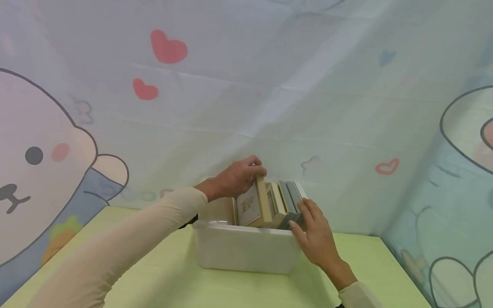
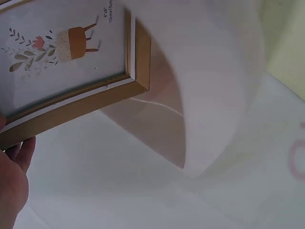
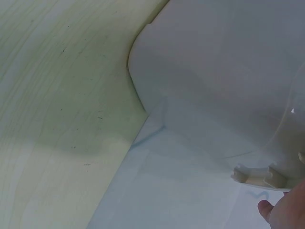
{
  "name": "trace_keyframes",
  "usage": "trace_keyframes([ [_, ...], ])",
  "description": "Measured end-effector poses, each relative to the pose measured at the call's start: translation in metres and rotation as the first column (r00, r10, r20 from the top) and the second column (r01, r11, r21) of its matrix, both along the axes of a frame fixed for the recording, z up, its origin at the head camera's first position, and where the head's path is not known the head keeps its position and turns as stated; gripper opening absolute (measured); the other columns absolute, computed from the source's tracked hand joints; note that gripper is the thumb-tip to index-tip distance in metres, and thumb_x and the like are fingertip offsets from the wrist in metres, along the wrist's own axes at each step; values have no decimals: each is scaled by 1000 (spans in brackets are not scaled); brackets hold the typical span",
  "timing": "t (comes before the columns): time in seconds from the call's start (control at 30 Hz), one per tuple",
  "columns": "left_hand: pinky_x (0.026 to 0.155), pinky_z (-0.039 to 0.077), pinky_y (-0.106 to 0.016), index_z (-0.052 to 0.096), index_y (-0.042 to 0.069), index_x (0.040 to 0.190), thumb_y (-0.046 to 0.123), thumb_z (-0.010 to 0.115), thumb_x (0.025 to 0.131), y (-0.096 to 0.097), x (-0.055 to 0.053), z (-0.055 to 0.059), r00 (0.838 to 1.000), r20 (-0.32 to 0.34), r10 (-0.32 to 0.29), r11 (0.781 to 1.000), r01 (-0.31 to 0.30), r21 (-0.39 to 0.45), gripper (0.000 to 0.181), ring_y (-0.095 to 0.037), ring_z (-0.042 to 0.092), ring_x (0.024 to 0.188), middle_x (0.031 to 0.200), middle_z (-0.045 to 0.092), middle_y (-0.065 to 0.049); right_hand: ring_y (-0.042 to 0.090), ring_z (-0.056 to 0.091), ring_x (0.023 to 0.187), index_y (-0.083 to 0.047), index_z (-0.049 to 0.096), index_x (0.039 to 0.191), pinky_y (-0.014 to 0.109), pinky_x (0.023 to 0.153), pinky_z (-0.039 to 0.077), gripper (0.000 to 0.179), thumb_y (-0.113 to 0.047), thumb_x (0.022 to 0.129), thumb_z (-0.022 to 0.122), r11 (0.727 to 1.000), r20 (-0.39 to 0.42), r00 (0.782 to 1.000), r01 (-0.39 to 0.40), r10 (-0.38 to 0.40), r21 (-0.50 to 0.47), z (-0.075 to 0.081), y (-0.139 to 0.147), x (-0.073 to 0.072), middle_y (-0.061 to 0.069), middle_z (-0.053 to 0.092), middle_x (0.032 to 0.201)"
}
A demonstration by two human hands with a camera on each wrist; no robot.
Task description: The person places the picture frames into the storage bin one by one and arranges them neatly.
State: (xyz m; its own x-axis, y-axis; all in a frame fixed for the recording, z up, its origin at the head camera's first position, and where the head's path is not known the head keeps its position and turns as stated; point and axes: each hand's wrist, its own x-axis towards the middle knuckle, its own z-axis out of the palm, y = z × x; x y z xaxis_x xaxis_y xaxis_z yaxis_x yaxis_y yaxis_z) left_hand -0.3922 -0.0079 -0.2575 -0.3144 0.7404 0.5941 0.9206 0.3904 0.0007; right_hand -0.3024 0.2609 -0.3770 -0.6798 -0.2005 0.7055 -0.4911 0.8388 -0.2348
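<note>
A white plastic bin point(image 1: 246, 248) holds several picture frames standing on edge. My left hand point(image 1: 242, 173) pinches the top edge of a gold-and-white picture frame point(image 1: 250, 207) at the left part of the row. In the left wrist view, this picture frame point(image 2: 71, 47) shows a print of a plant in a footed pot, and the left fingers point(image 2: 26, 152) are at its edge. My right hand point(image 1: 316, 235) rests at the bin's right front corner, its fingers fairly straight beside the blue-grey frames point(image 1: 290, 194). Only a bit of the right hand point(image 3: 288, 207) shows in the right wrist view, near the bin's rim.
The bin stands on a pale green table point(image 1: 161, 273), close to a cloth backdrop point(image 1: 246, 85) printed with hearts and cartoon animals. More cream-coloured frames point(image 1: 277, 199) stand between the held one and the blue-grey ones.
</note>
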Motion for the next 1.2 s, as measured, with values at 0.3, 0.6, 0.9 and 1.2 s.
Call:
trace_keyframes([
  [0.3, 83, 58, -35, 64, 9, 118, -5, 58, 94, 11, -8, -10, 997, 52, 58, 995, -54, -85, 28, -25, 66, 93, 117, 55, -12, 44, 41, 140, 5, 50, 141, 65, 105, 40, 56, -25, 96, 62, 1000, -26, 1000, -2, 2, -2, 3, -1, 1, 25, 45, 149],
  [0.6, 82, 58, -36, 66, 8, 118, -6, 59, 92, 21, -21, -15, 995, 61, 84, 981, -72, -179, 31, -26, 67, 91, 112, 58, -13, 44, 41, 140, 4, 50, 142, 65, 105, 40, 56, -26, 96, 62, 1000, -10, 1000, -6, 6, -6, 4, -5, 4, 25, 45, 149],
  [0.9, 86, 56, -38, 68, 7, 118, -6, 63, 90, 36, -37, -13, 982, 108, 157, 971, -134, -198, 31, -26, 64, 97, 108, 63, -12, 44, 42, 139, 5, 49, 142, 65, 104, 40, 57, -27, 96, 61, 1000, -14, 1000, 6, -6, -2, 5, -2, 4, 24, 44, 150],
  [1.2, 88, 55, -38, 71, 6, 118, -10, 58, 89, 45, -44, -21, 961, 168, 220, 966, -190, -175, 35, -24, 62, 96, 105, 66, -13, 43, 41, 140, 2, 48, 144, 65, 105, 39, 58, -28, 97, 60, 1000, 17, 1000, 3, -3, -14, 4, -2, 5, 22, 43, 152],
])
